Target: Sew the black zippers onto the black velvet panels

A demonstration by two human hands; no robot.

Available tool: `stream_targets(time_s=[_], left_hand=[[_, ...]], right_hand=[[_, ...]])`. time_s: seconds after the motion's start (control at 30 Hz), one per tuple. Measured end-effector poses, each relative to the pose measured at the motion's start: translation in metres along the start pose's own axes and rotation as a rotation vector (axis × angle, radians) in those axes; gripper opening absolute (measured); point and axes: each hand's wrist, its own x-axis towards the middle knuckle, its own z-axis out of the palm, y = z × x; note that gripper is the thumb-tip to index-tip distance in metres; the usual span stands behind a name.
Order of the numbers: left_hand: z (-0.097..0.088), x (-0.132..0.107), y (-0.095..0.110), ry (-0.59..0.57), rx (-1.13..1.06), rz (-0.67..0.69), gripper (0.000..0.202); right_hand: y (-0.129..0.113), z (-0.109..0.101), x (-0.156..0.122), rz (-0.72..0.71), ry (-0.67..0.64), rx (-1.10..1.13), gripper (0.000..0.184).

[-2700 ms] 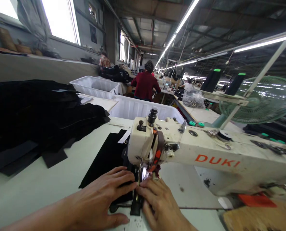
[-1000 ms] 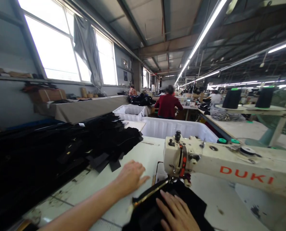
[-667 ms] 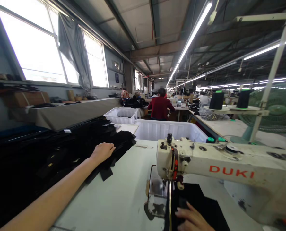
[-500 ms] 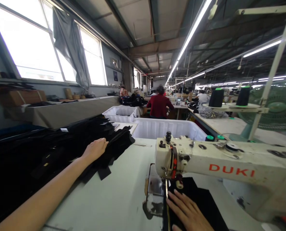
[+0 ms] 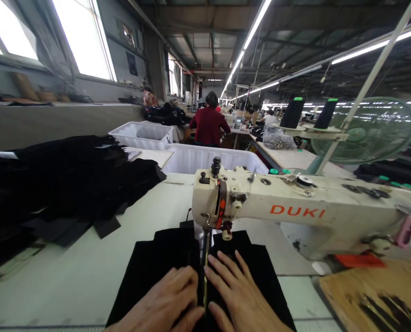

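Under the needle area of the white sewing machine point(image 5: 247, 198) runs a gold-toothed zipper point(image 5: 205, 281) with black tape. To its left a black fabric piece point(image 5: 150, 258) lies on the table, and my left hand point(image 5: 172, 295) rests on it, fingers curled and pressed together at the edge beside the zipper. Another black fabric piece point(image 5: 260, 263) lies to the right of the zipper. My right hand point(image 5: 238, 288) is flat on that one, its fingers spread and their tips close to the zipper. The fabric under both palms is hidden.
A heap of black fabric pieces point(image 5: 63, 184) covers the table's left side. White plastic bins point(image 5: 219, 159) stand behind the machine. Right are thread cones point(image 5: 291, 113), a green fan point(image 5: 367, 131), pink-handled scissors point(image 5: 406, 230) and a wooden board point(image 5: 374, 286). A person in red point(image 5: 210, 122) sits ahead.
My left hand has left the black heap and come to the zipper with a black fabric piece now at its left. My right hand stays flat by the zipper. The view has turned right.
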Motion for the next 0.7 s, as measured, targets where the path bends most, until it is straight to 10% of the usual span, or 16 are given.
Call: stream_targets(time_s=[0.2, 0.7], left_hand=[[0.010, -0.001, -0.010, 0.094, 0.197, 0.058, 0.084], [-0.002, 0.007, -0.015, -0.030, 0.171, 0.092, 0.085]], right_hand=[[0.003, 0.003, -0.001, -0.008, 0.009, 0.011, 0.070], [0.002, 0.006, -0.001, -0.012, 0.039, -0.017, 0.061]])
